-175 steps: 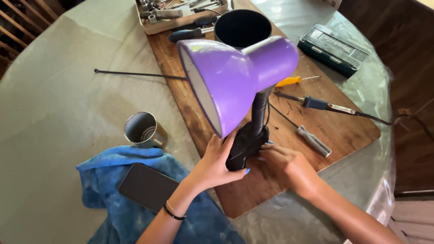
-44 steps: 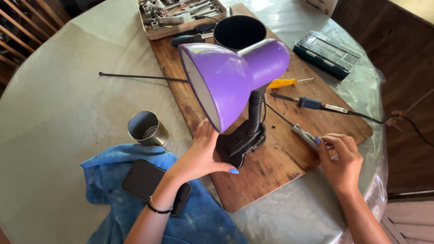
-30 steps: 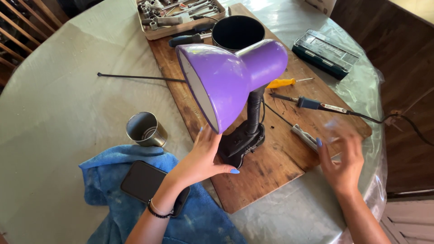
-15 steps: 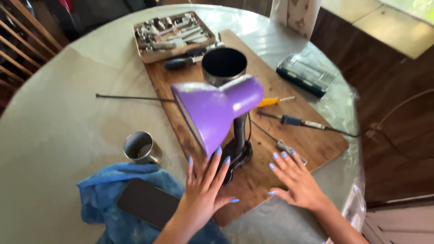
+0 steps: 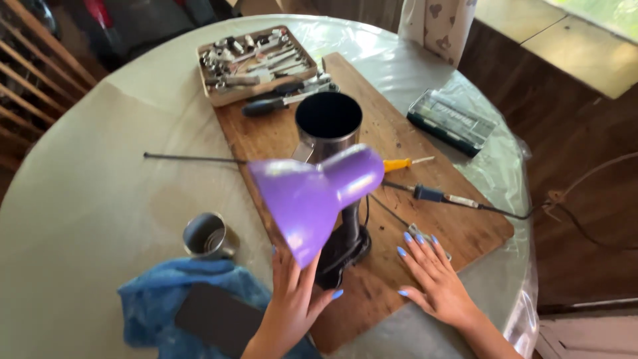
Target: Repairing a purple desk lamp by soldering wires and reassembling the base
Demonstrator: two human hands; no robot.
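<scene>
A moment ago my right hand (image 5: 444,287) was at the small tool by the board's right edge; now it lies flat on the wooden board (image 5: 399,133), fingers spread and empty. My left hand (image 5: 292,299) is open against the black base of the purple lamp (image 5: 312,199), not gripping. The lamp stands near the board's front edge, so I judge that it stands almost by itself.
</scene>
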